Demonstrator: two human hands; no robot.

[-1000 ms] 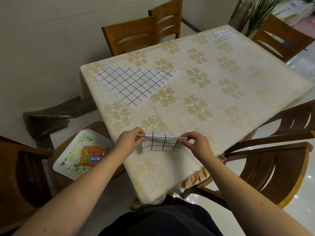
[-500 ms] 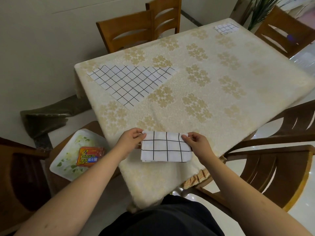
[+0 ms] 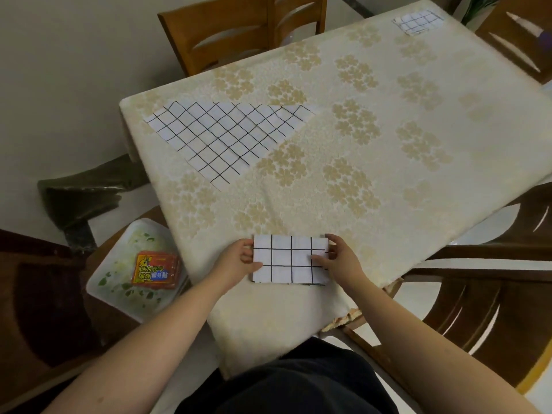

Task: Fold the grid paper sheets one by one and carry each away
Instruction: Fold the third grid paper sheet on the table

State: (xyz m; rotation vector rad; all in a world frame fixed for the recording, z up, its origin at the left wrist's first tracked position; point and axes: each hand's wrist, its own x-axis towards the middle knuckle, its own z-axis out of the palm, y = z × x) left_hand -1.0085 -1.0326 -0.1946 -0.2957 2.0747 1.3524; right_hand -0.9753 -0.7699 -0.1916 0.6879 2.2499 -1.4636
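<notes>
A folded grid sheet [image 3: 289, 259] lies flat at the table's [image 3: 388, 162] near edge, long axis running left to right between 2 hands. The left hand [image 3: 239, 261] pinches its left end, the right hand [image 3: 340, 258] its right end; both are equally near for the next fold.

A cream tablecloth [image 3: 388, 162] with gold flower clusters covers the table. Wooden chairs stand round it: one at the far side [image 3: 239, 31], another at the right [image 3: 484, 282]. Down to the left, a white tray [image 3: 119, 282] holds an orange packet [image 3: 155, 269].
</notes>
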